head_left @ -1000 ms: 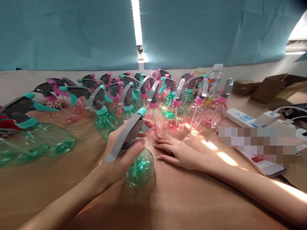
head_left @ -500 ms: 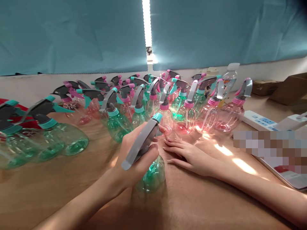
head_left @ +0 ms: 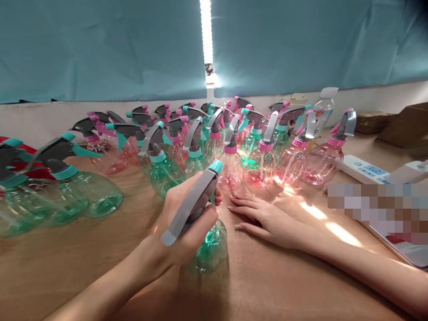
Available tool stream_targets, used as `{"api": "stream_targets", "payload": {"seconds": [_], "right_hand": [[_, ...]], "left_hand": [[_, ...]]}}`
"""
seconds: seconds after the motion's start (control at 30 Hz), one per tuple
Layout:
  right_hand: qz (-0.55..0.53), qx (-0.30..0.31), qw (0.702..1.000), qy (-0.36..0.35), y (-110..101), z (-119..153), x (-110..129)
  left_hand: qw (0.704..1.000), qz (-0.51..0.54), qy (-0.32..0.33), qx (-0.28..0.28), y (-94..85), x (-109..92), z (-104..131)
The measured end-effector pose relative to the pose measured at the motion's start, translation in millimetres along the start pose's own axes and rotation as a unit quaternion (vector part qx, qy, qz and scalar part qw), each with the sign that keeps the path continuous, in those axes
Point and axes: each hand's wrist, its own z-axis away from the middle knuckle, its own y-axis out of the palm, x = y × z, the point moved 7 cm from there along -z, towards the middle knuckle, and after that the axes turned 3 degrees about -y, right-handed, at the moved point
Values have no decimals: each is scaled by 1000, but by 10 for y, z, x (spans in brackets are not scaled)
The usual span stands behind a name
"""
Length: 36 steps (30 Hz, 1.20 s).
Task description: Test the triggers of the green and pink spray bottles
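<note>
My left hand (head_left: 187, 218) is wrapped round the neck of a green spray bottle (head_left: 214, 249), just under its grey trigger head with a teal nozzle. The bottle stands on the brown table near the middle, and my fingers hide its collar. To its right my right hand (head_left: 264, 218) lies flat on the table, palm down with fingers spread, holding nothing. Just beyond the fingertips stands a pink spray bottle (head_left: 230, 167). Another green spray bottle (head_left: 163, 174) is behind my left hand.
Rows of green and pink spray bottles stand across the back. More green bottles (head_left: 68, 191) are at the left, before a red object. On the right are a power strip (head_left: 364, 169), a device with a blurred screen, brown boxes (head_left: 404, 127) and a clear bottle (head_left: 323, 109).
My left hand and the green bottle in it have shifted slightly left, the spray head tilting a little further that way. My right hand stays flat, nearly in the same spot.
</note>
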Motion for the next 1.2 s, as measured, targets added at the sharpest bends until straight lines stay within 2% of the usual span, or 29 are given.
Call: {"api": "stream_targets", "payload": {"seconds": [0.1, 0.2, 0.4, 0.67, 1.2], "right_hand": [[-7, -5, 1000, 4, -6, 2, -3], [-14, -8, 1000, 9, -14, 4, -4], [-2, 2, 1000, 11, 3, 10, -13], [-5, 0, 1000, 9, 1, 6, -14], [-6, -5, 1000, 6, -8, 6, -3]], "left_hand": [[997, 65, -6, 31, 45, 22, 4], [996, 90, 2, 12, 34, 40, 19], [995, 90, -15, -34, 14, 107, 37], [996, 86, 28, -8, 62, 67, -3], [996, 81, 21, -4, 68, 73, 10]]}}
